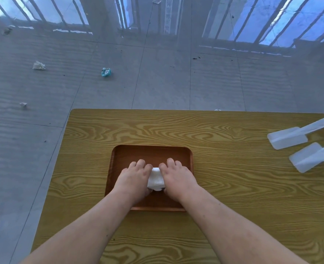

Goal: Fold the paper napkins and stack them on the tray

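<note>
A brown wooden tray [152, 148] lies on the wood-grain table [243, 197] in front of me. In its middle sits a white folded paper napkin [156, 179], only a narrow strip of it showing between my hands. My left hand [134, 178] holds its left side and my right hand [178, 178] its right side. Each hand's fingers curl over the far edge and the thumbs tuck in at the near edge. How thick the napkin or stack is stays hidden under the hands.
Two white plastic paddle-like pieces [287, 139] [309, 159] lie at the table's right edge. The table's left edge drops to a grey tiled floor with crumpled paper scraps [106, 72] [38, 65]. Barred windows stand beyond.
</note>
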